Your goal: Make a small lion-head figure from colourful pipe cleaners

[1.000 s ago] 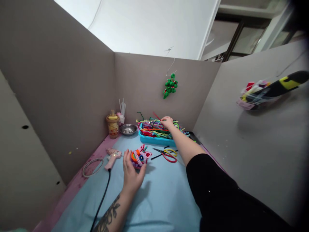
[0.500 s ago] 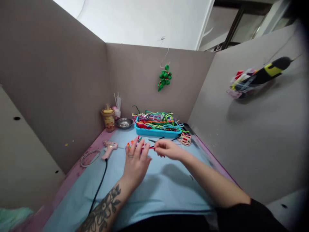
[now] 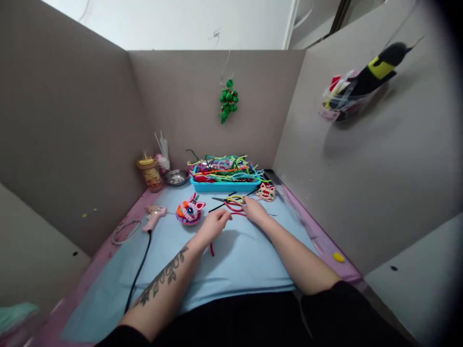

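My left hand [image 3: 216, 223] is closed on a red pipe cleaner [image 3: 212, 249], one end of which hangs out below the fist. My right hand [image 3: 254, 210] has its fingers at the handles of the scissors [image 3: 236, 198], whose yellow and red loops lie by the fingertips and whose dark blades point left. A red strand, seemingly pipe cleaner, runs just under the scissors between both hands. Left of my left hand, a colourful pipe-cleaner animal head [image 3: 189, 212] with a blue eye and pink ears rests on the blue cloth, touched by neither hand.
Behind the hands stands a blue tray [image 3: 226, 186] heaped with pipe cleaners. A pink glue gun [image 3: 155, 217] lies left with its cord running forward. Metal bowl [image 3: 176, 178], lidded cup [image 3: 150, 174], a cream-and-red piece [image 3: 266, 192] and a yellow oval [image 3: 338, 257] are around.
My left hand has left the animal head, which now lies uncovered, and moved right. My right hand has come to the scissors' handles. The camera view has shifted too.
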A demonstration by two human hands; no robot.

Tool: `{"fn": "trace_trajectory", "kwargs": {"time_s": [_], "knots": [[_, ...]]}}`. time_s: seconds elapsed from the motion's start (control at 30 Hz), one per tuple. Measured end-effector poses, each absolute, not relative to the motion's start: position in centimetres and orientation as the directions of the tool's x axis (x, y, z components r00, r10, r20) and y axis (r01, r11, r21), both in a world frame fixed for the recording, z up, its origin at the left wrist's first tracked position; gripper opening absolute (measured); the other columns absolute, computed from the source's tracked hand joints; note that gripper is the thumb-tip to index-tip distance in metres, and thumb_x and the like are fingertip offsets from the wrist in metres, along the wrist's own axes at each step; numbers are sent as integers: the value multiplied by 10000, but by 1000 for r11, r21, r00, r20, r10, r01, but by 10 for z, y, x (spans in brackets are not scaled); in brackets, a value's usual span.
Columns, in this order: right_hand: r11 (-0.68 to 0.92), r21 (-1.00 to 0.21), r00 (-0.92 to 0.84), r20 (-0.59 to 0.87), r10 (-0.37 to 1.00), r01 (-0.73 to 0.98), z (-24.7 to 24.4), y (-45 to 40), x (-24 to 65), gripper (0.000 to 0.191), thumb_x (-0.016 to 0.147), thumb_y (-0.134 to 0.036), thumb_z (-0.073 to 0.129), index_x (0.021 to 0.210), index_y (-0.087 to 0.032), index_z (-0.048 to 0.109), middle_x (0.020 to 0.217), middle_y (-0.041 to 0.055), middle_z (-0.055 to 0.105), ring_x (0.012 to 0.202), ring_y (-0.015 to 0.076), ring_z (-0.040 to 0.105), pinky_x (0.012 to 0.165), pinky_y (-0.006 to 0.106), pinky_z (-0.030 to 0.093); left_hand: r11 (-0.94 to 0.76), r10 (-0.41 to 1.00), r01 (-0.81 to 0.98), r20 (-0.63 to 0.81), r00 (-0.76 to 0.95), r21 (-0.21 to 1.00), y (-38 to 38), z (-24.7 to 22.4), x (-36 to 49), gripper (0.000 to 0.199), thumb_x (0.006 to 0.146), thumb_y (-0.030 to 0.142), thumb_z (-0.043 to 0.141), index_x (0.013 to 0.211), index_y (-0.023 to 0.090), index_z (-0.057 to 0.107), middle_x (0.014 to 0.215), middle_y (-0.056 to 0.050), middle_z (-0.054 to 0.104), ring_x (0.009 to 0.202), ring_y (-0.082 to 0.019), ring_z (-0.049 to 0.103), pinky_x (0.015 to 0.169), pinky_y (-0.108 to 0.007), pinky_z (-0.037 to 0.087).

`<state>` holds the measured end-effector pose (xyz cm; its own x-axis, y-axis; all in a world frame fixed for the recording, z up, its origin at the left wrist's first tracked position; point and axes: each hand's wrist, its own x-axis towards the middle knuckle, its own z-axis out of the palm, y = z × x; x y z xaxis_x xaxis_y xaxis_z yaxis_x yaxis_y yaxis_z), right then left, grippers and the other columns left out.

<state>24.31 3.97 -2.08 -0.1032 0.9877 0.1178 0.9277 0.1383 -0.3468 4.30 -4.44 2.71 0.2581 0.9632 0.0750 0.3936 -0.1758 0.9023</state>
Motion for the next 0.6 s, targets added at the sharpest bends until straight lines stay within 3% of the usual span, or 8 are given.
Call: {"fn": "trace_trajectory", "kwargs": {"time_s": [0.13, 0.2, 0.27, 0.4, 0.6], "knots": [[136, -401, -101, 107, 989, 906, -22, 40, 242, 223, 891, -177, 494, 1092, -171, 590, 1024, 142, 684, 933, 263, 630, 769, 336, 436, 64, 976, 33, -69, 206, 997, -41, 21, 48, 235, 814, 376, 550, 902, 161, 579, 786, -16, 646, 498, -67, 520, 445, -175, 373], [193, -504, -87, 226, 970, 842, -16, 34, 244, 237, 898, -165, 454, 1084, -168, 601, 1052, 133, 669, 953, 244, 618, 801, 333, 442, 152, 972, -106, -129, 198, 983, -43, 13, 50, 251, 798, 339, 590, 975, 168, 537, 898, -47, 673, 518, -61, 551, 447, -170, 395], [355, -634, -81, 419, 905, 687, -8, 22, 244, 248, 926, -214, 409, 1047, -178, 623, 1019, 106, 663, 929, 219, 613, 803, 322, 456, 183, 974, -179, -153, 165, 967, -44, 5, 52, 251, 789, 302, 618, 968, 167, 506, 929, -64, 676, 520, -56, 558, 448, -169, 411], [607, -657, -173, 602, 779, 447, 4, -5, 233, 255, 895, -395, 525, 991, -215, 677, 896, 73, 662, 847, 220, 611, 768, 340, 480, 154, 985, -232, -132, 110, 960, -45, -5, 55, 234, 806, 286, 616, 958, 168, 483, 907, -51, 657, 511, -50, 553, 459, -177, 441], [645, -626, -262, 598, 758, 437, 0, -17, 213, 216, 896, -373, 524, 825, -234, 673, 807, 64, 673, 832, 222, 615, 788, 353, 474, 62, 987, -161, -36, 157, 985, -47, -10, 56, 260, 811, 324, 603, 998, 165, 518, 896, -41, 641, 552, -72, 576, 471, -192, 456]]}}
